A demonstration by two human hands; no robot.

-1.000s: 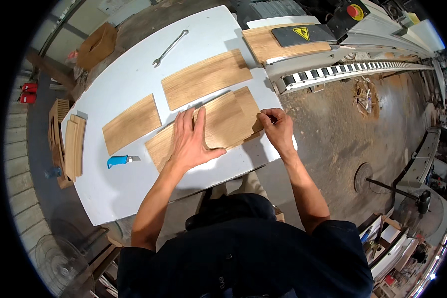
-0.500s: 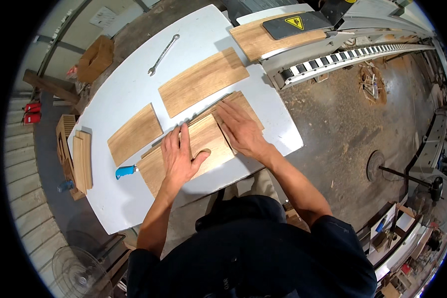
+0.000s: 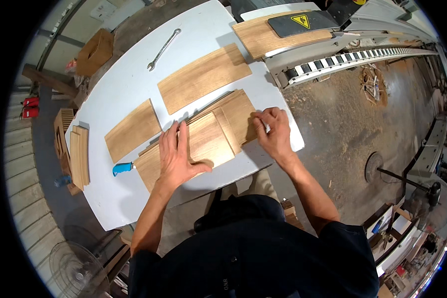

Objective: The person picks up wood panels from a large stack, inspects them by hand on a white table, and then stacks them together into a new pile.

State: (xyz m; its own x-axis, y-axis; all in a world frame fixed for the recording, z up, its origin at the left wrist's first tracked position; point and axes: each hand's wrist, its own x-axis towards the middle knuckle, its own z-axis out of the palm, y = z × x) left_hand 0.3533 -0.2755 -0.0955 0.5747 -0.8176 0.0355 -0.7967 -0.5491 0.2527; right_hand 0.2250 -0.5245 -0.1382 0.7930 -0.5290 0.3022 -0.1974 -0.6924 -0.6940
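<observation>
A pile of wood-grain boards [image 3: 193, 141] lies on the white table in front of me. My left hand [image 3: 175, 156] rests on its left part, fingers stretched and thumb spread. A narrow strip [image 3: 226, 130] shows at the right end of the top board. Beyond it, a lower board [image 3: 242, 111] sticks out to the right. My right hand [image 3: 275, 133] is at that board's right end, fingers curled toward the thumb; whether they pinch the edge or something small is hidden. A utility knife with a blue handle [image 3: 122, 169] lies left of the pile.
Two single boards [image 3: 206, 77] [image 3: 133, 130] lie beyond the pile on the white table [image 3: 119, 203]. A wrench [image 3: 164, 49] is at the far side. Narrow boards [image 3: 79, 156] are stacked at the left edge. A machine with a dark guard [image 3: 298, 24] holds another board at the far right.
My right hand has lifted off the boards and moved right to the lower board's end, its fingers now curled. My left hand stays on the pile.
</observation>
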